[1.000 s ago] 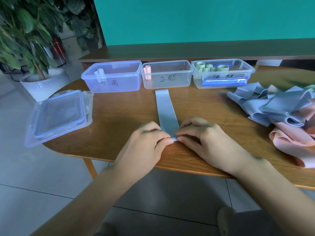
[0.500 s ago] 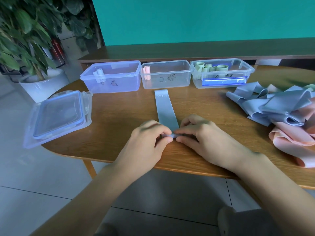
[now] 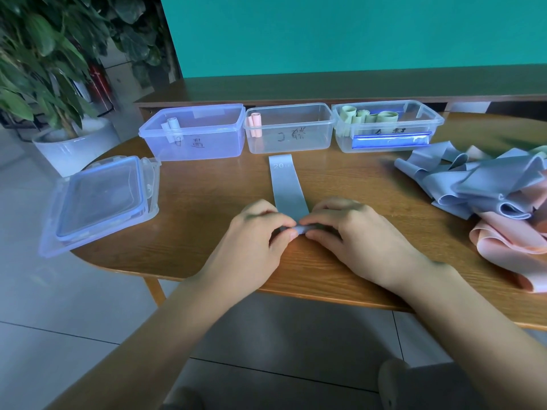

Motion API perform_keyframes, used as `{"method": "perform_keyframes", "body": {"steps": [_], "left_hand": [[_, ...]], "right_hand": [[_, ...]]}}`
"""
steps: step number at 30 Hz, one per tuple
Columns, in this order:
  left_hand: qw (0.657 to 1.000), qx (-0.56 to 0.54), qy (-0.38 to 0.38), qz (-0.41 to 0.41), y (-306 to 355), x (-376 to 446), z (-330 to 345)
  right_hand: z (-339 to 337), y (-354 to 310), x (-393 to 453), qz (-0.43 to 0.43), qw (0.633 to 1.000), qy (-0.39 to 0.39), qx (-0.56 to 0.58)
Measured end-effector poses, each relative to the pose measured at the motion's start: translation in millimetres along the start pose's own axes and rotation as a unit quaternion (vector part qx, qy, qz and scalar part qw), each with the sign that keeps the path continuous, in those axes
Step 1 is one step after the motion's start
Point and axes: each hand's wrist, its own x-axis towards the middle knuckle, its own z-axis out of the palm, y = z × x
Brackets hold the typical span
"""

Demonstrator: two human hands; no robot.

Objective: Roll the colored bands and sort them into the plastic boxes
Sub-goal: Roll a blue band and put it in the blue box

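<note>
A blue band (image 3: 286, 187) lies flat on the wooden table (image 3: 207, 208), stretching away from me towards the boxes. Its near end is rolled into a small coil. My left hand (image 3: 254, 235) and my right hand (image 3: 352, 232) pinch that coil from either side with curled fingers. Three clear plastic boxes stand in a row at the back: the left box (image 3: 195, 131) holds one blue roll, the middle box (image 3: 290, 128) one pink roll, the right box (image 3: 387, 125) several green rolls.
A heap of loose blue and pink bands (image 3: 485, 190) lies at the right. Box lids (image 3: 97, 202) are stacked at the table's left edge. A potted plant (image 3: 59, 93) stands on the floor beyond them. A low wooden ledge (image 3: 325, 87) runs behind the boxes.
Both hands have rolled the band's near end up and moved slightly away from me, so the flat part of the band is shorter.
</note>
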Motion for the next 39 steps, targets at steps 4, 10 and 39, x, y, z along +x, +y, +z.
{"method": "perform_keyframes", "body": {"steps": [4, 10, 39], "left_hand": [[1.0, 0.015, -0.014, 0.006, -1, 1, -1], [1.0, -0.027, -0.015, -0.004, -3, 9, -5], [1.0, -0.026, -0.014, 0.012, 9, -35, -14]], "right_hand": [[-1, -3, 2, 0.026, 0.998, -0.037, -0.034], [6, 3, 6, 0.022, 1.0, -0.013, -0.006], [-11, -8, -22, -0.003, 0.997, -0.021, 0.075]]}}
